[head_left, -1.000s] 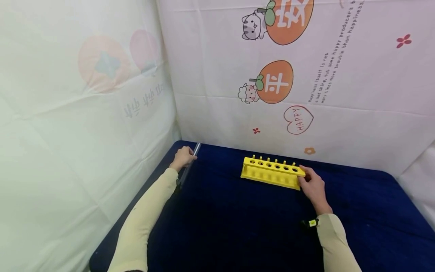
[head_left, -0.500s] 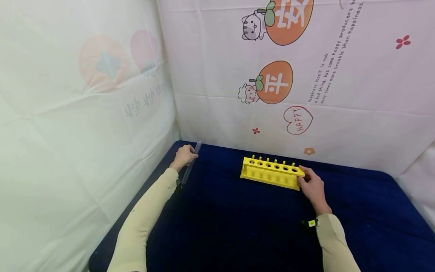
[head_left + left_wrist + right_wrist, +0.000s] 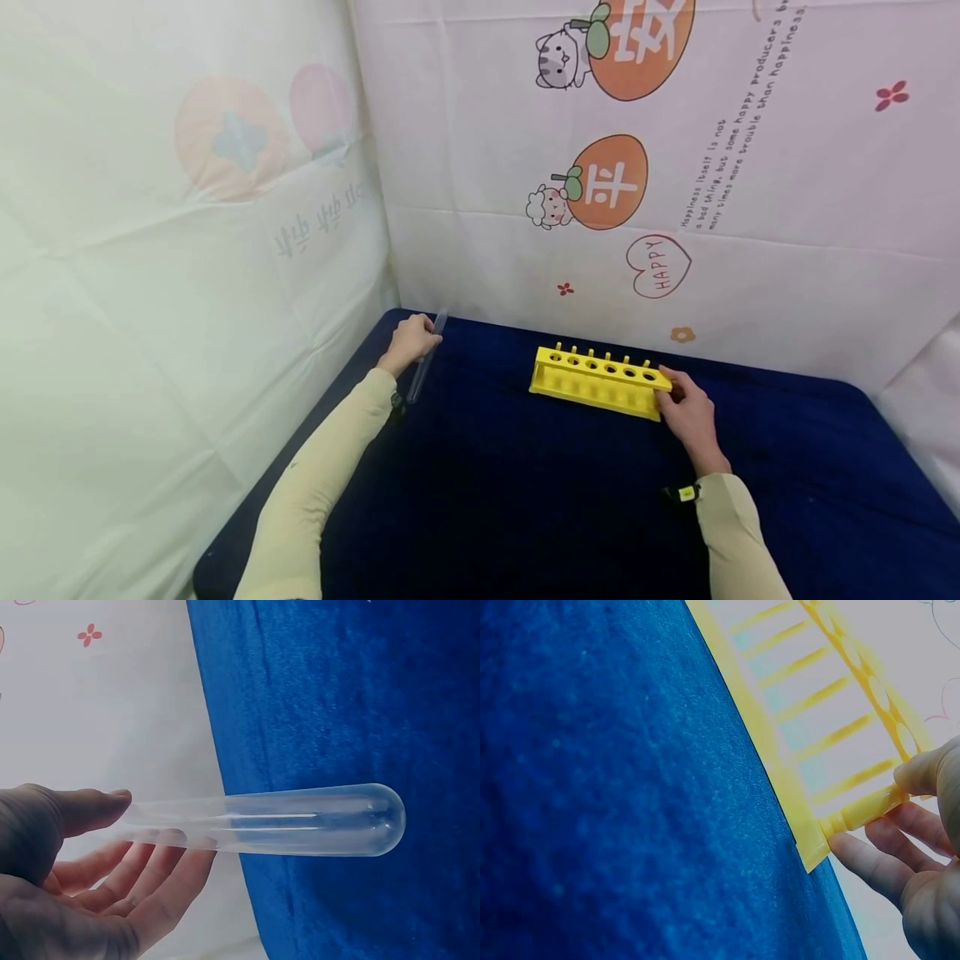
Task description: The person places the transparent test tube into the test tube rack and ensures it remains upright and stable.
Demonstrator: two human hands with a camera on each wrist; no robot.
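Observation:
A clear test tube (image 3: 322,821) with a rounded end is pinched between the thumb and fingers of my left hand (image 3: 412,340). In the head view the tube (image 3: 422,373) slants, its rounded end pointing down toward me, near the table's far left corner. A yellow test tube rack (image 3: 596,392) stands at the back of the table, with a row of round holes on top and several pegs behind them. My right hand (image 3: 688,410) grips the rack's right end; in the right wrist view thumb and fingers hold the end post (image 3: 874,806). No tube shows in the rack's holes.
A dark blue cloth (image 3: 525,500) covers the table. White printed sheets hang as a back wall (image 3: 480,167) and a left wall (image 3: 150,333), close behind the rack and beside my left arm.
My left hand has shifted slightly right and up with the test tube, whose lower end has swung a little to the right. My right hand and the rack have barely moved.

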